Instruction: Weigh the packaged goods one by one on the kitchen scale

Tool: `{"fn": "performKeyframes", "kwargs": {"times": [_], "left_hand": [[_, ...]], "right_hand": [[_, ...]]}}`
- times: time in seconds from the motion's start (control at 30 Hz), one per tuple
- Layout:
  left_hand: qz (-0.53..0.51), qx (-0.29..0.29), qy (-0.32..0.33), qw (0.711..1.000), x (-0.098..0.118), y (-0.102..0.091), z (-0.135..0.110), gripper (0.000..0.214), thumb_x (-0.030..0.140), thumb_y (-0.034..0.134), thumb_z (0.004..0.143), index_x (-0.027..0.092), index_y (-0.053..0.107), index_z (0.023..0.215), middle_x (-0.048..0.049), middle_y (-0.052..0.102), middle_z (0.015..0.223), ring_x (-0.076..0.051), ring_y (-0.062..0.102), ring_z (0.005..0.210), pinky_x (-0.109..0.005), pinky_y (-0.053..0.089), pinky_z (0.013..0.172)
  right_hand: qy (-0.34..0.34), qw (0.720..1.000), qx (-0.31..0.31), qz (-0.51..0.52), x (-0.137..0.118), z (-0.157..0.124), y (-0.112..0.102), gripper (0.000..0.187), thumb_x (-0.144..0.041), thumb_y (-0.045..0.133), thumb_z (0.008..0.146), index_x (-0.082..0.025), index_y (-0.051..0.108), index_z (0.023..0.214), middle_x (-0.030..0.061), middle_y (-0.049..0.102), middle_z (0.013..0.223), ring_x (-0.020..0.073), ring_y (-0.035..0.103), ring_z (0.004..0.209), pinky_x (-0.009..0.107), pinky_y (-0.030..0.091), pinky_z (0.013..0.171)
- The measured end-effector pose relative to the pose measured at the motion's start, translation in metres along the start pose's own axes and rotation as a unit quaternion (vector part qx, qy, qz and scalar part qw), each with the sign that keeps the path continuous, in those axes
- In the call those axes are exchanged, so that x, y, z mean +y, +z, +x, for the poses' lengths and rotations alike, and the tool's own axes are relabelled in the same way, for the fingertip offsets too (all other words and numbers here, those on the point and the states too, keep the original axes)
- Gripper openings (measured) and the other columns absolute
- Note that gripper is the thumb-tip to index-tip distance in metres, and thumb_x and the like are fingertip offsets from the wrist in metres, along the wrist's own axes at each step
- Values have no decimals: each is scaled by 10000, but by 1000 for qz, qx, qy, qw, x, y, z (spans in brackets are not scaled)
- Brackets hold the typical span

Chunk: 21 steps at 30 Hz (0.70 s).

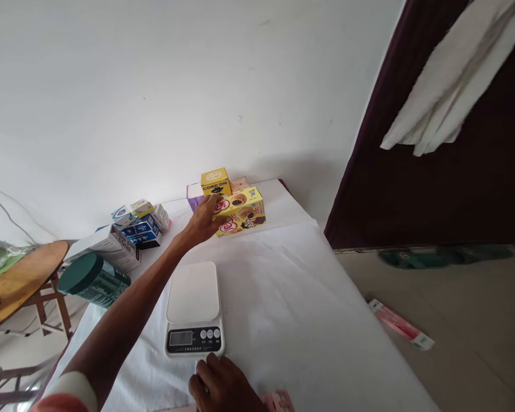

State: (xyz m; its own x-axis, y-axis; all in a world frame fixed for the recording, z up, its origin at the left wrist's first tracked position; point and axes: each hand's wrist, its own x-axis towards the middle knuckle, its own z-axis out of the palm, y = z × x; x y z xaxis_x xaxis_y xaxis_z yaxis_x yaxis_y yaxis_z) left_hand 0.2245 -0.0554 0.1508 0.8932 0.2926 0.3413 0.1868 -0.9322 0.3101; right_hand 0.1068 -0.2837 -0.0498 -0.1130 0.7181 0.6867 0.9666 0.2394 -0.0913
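Note:
My left hand (206, 220) reaches across the table and grips the left end of a yellow snack box (244, 213) with pictures of round filled snacks. Its fingers lie over the top and the thumb in front. Behind it stand a yellow "COME ON" box (215, 178), a purple-and-white box (194, 194) and a partly hidden tan package (239, 183). My right hand (223, 384) is closed, fingers curled, just in front of a white kitchen scale (194, 294) with nothing on its platform. Whatever those fingers may hold is hidden. A pink item (280, 401) shows beside that hand, cut off by the lower edge.
To the left stand a dark green tub (92, 280), a white carton (107, 249) and several small boxes (141, 226). A white cloth (292, 292) covers the table, against a wall. A pink-and-white box (400, 324) lies on the floor, right. A wooden stool (47, 260) stands left.

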Motion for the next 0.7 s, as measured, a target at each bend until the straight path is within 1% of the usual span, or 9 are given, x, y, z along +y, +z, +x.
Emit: {"fn": "performKeyframes", "kwargs": {"times": [0.07, 0.17, 0.27, 0.37, 0.47, 0.53, 0.6, 0.63, 0.7], "left_hand": [[-4, -6, 12, 1000, -9, 22, 27, 302, 240, 684, 869, 189, 550, 1135, -110, 623, 1139, -269, 589, 1042, -406, 498, 918], [5, -24, 9, 1000, -19, 46, 53, 311, 211, 700, 847, 184, 555, 1121, -114, 611, 1124, -274, 590, 1031, -423, 499, 919], [20, -31, -10, 999, -24, 58, 66, 297, 189, 681, 854, 175, 570, 1129, -123, 604, 1106, -292, 594, 1040, -444, 499, 919], [42, -22, -36, 998, -20, 61, 67, 336, 178, 669, 866, 164, 577, 1188, -152, 592, 1162, -331, 578, 1107, -491, 484, 946], [66, -7, -56, 996, -9, 55, 55, 456, 213, 716, 856, 167, 561, 1282, -177, 563, 1279, -366, 530, 1214, -523, 448, 1007], [82, 14, -56, 995, -1, 48, 39, 557, 265, 738, 861, 170, 518, 1364, -186, 527, 1365, -375, 488, 1277, -525, 426, 1044], [89, 42, -33, 995, 6, 38, 14, 622, 325, 741, 877, 158, 475, 1414, -197, 506, 1406, -377, 473, 1292, -524, 435, 1042], [84, 50, -20, 995, 8, 32, -2, 633, 351, 738, 885, 158, 464, 1423, -196, 506, 1411, -374, 477, 1287, -522, 450, 1027], [63, 60, -5, 996, 11, 19, -41, 621, 383, 731, 900, 184, 464, 1423, -178, 530, 1395, -359, 500, 1264, -514, 480, 1001]], "right_hand": [[8, 999, 50, -20, -2, 0, 8, 245, -282, 647, 942, -220, 490, 765, -11, 501, 647, 164, 452, 595, 301, 298, 506], [38, 991, 125, -22, -3, 3, 13, 239, -107, 574, 894, -219, 475, 708, -15, 458, 599, 157, 406, 554, 309, 228, 490], [59, 983, 174, -16, -3, 8, 11, 262, -27, 508, 847, -218, 460, 674, -14, 415, 575, 160, 364, 536, 328, 176, 492], [62, 980, 188, -13, -2, 11, 6, 270, -14, 492, 841, -221, 454, 672, -11, 404, 575, 167, 348, 540, 342, 166, 500], [62, 981, 181, -2, -2, 10, 1, 275, -67, 479, 909, -226, 454, 686, -4, 430, 593, 177, 374, 558, 349, 209, 514], [60, 983, 175, 21, -1, 9, -3, 302, -205, 409, 1010, -232, 471, 716, 9, 481, 629, 190, 421, 593, 351, 267, 542], [57, 983, 167, 54, 0, 9, -7, 396, -340, 276, 1070, -233, 487, 753, 25, 533, 676, 202, 463, 633, 353, 310, 580], [56, 983, 162, 69, 1, 9, -8, 430, -368, 227, 1079, -232, 493, 769, 29, 549, 692, 204, 478, 648, 351, 322, 595], [49, 983, 155, 89, 3, 9, -11, 435, -360, 206, 1081, -228, 499, 788, 31, 565, 704, 202, 494, 664, 344, 333, 615]]}}
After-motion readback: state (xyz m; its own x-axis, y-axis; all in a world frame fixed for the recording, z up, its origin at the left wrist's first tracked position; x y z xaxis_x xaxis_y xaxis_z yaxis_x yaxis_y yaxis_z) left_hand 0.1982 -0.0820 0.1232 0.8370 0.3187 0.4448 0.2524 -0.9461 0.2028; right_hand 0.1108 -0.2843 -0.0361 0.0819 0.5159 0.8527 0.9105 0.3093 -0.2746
